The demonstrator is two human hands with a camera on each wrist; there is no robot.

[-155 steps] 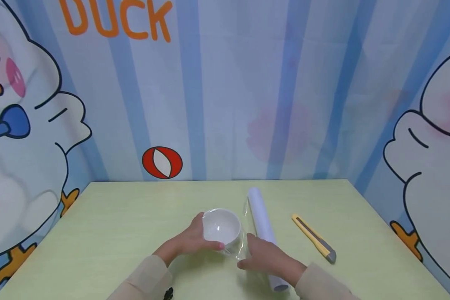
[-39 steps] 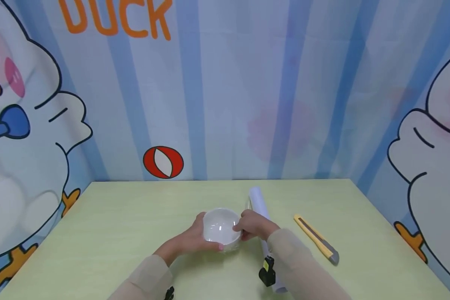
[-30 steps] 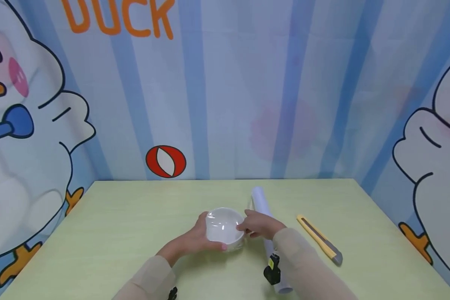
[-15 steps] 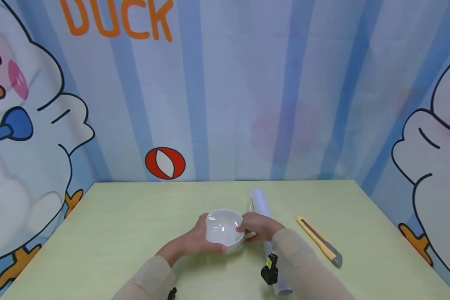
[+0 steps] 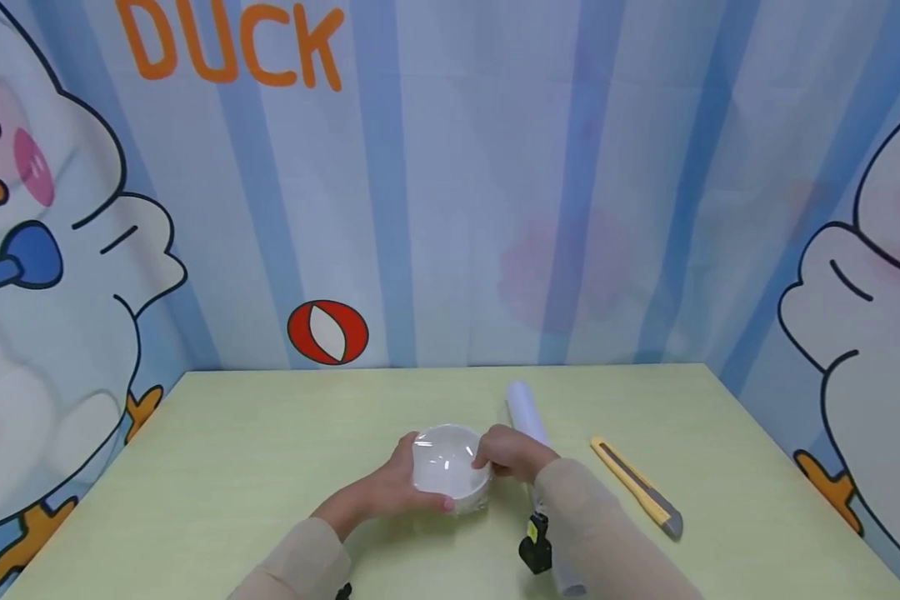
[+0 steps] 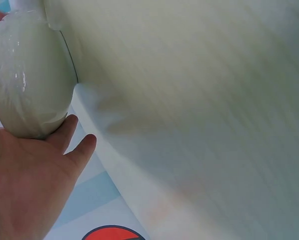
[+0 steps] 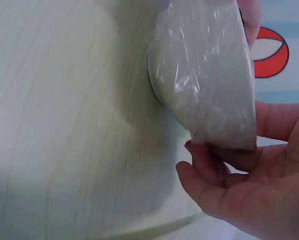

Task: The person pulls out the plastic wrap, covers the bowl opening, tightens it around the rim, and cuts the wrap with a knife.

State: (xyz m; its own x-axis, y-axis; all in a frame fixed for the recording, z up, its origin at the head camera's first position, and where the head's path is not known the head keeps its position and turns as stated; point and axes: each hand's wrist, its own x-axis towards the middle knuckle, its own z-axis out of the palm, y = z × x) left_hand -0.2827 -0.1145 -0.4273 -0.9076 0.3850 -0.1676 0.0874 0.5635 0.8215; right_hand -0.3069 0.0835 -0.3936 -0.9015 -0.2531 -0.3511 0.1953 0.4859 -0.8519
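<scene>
A white bowl point(image 5: 447, 467) is wrapped in clear cling film point(image 7: 189, 65), wrinkled along its side and stretched shiny over its mouth. My left hand point(image 5: 393, 485) grips the bowl from the left, thumb along the near rim. In the left wrist view, two fingers reach beyond the bowl's lower end. On the opposite side, my right hand point(image 5: 516, 452) pinches the film-covered rim. The right wrist view has its thumb over the mouth and its curled fingers against the outside wall. The bowl is held above the table, tipped slightly towards me.
A pale, white-lavender roll point(image 5: 527, 412) lies lengthwise on the table behind the right forearm, partly covered by it. Farther right lies a yellow utility knife point(image 5: 637, 487). A black wrist camera point(image 5: 535, 543) hangs under the right sleeve. The striped backdrop point(image 5: 465, 208) rises at the table's far edge.
My right hand has moved from loose film beside the bowl's lower right up to its right rim. Film now lies closer around the bowl. The left hand keeps its grip.
</scene>
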